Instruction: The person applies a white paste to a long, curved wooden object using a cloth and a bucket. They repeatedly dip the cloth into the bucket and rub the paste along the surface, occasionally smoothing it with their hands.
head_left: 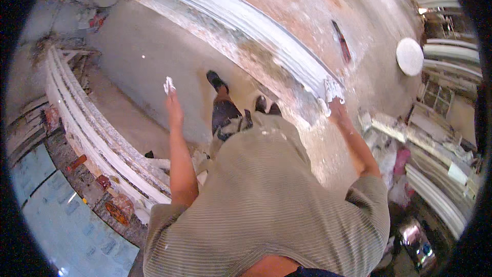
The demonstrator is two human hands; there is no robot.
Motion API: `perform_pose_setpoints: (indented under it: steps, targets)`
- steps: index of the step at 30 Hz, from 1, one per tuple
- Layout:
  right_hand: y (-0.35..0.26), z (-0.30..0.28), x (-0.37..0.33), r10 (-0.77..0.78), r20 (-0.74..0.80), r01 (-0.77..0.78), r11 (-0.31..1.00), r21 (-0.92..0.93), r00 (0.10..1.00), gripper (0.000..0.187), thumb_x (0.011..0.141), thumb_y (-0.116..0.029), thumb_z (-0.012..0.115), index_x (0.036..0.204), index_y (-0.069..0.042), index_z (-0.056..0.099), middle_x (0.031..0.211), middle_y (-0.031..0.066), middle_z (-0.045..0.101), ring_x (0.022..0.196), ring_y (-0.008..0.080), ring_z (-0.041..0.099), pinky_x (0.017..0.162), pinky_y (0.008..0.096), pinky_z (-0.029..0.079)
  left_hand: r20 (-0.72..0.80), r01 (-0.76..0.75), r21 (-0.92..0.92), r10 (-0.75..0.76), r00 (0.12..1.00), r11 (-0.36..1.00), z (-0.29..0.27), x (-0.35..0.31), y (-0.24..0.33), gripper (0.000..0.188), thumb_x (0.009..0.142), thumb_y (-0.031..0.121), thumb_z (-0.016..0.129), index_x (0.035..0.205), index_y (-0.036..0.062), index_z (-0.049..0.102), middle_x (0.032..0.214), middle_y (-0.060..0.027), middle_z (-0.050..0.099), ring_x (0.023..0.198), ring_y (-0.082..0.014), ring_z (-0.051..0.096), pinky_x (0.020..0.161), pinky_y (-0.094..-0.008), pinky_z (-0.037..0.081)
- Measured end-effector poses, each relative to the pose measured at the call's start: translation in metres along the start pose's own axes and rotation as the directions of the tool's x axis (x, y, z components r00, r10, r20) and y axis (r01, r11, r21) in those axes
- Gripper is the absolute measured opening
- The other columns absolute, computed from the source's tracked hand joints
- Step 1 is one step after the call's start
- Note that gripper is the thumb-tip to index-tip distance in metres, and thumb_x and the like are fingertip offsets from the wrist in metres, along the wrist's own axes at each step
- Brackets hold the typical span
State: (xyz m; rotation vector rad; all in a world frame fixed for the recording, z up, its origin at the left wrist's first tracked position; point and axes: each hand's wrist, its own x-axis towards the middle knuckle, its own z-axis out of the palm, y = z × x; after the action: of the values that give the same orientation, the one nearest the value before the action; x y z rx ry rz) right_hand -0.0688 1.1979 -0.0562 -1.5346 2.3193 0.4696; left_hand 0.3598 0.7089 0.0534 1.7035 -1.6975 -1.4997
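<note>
A long white plaster moulding point(251, 20) with ridges along its length lies on a stained bench point(215, 48) in front of me. At the moulding's near right end, my right hand point(334, 92) rests on it, coated in wet white plaster, its fingers stretched out over the surface. My left hand point(169, 88) hangs over the floor on the left, away from the bench. White plaster covers its fingers too; they point forward and hold nothing that I can see.
A dark tool with a red handle point(342, 43) lies beyond the moulding. Farther right is a round white bucket or lid point(409, 57). More white mouldings point(435, 195) are stacked at the right. Long white strips point(97, 128) stand at the left, beside a pale blue surface point(72, 215).
</note>
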Motion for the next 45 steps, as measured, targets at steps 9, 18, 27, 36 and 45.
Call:
perform_pose_setpoints:
  steps: [9,18,27,36,45]
  targets:
    - [-0.113,-0.17,0.269,-0.283,-0.225,0.316,0.94,0.128,0.932,0.024,0.065,-0.018,0.065,0.084,-0.003,0.061,0.092,0.0202,0.054,0.094,0.0362,0.052,0.078,0.0429,0.048,-0.238,0.041,-0.073,-0.057,0.97,0.996,-0.068,0.044,-0.047,0.056,0.096,0.039,0.035,0.131,-0.0036,0.041,0.13,-0.0159,0.046,0.122,-0.0251,0.039,0.104,-0.034,0.025]
    - [-0.227,-0.27,0.486,-0.451,-0.339,0.489,0.871,0.034,0.826,0.04,0.064,-0.016,0.063,0.101,-0.004,0.058,0.112,0.0198,0.052,0.111,0.0354,0.048,0.087,0.0428,0.044,-0.399,0.115,-0.201,-0.189,0.897,0.973,-0.187,0.126,-0.063,0.057,0.096,0.039,0.034,0.133,-0.0041,0.039,0.134,-0.0174,0.042,0.125,-0.027,0.036,0.106,-0.0345,0.023]
    - [-0.34,-0.374,0.678,-0.472,-0.333,0.528,0.843,0.099,0.816,0.044,0.064,-0.011,0.061,0.107,-0.003,0.056,0.12,0.019,0.049,0.115,0.0353,0.045,0.093,0.0448,0.041,-0.46,0.087,-0.19,-0.167,0.872,0.978,-0.265,0.253,-0.048,0.058,0.096,0.04,0.033,0.134,-0.0047,0.037,0.138,-0.019,0.038,0.129,-0.0289,0.033,0.107,-0.035,0.021]
    - [-0.449,-0.447,0.881,-0.454,-0.773,0.631,0.77,-0.091,0.443,0.027,0.07,-0.01,0.056,0.095,-0.002,0.053,0.101,0.017,0.05,0.1,0.0315,0.052,0.075,0.0412,0.051,-0.235,-0.021,-0.156,-0.017,0.972,0.987,-0.29,0.458,0.059,0.056,0.097,0.037,0.035,0.134,-0.0055,0.037,0.138,-0.0175,0.038,0.127,-0.0254,0.035,0.106,-0.0341,0.024]
    - [-0.457,-0.461,0.778,-0.266,-0.46,0.421,0.864,0.275,0.847,0.025,0.077,-0.015,0.054,0.096,0.0,0.06,0.08,0.0176,0.06,0.079,0.0327,0.062,0.064,0.0473,0.049,0.191,-0.144,0.11,0.122,0.974,0.983,-0.275,0.635,0.217,0.051,0.097,0.029,0.038,0.137,-0.0023,0.034,0.142,-0.0157,0.034,0.132,-0.0257,0.03,0.109,-0.0333,0.02]
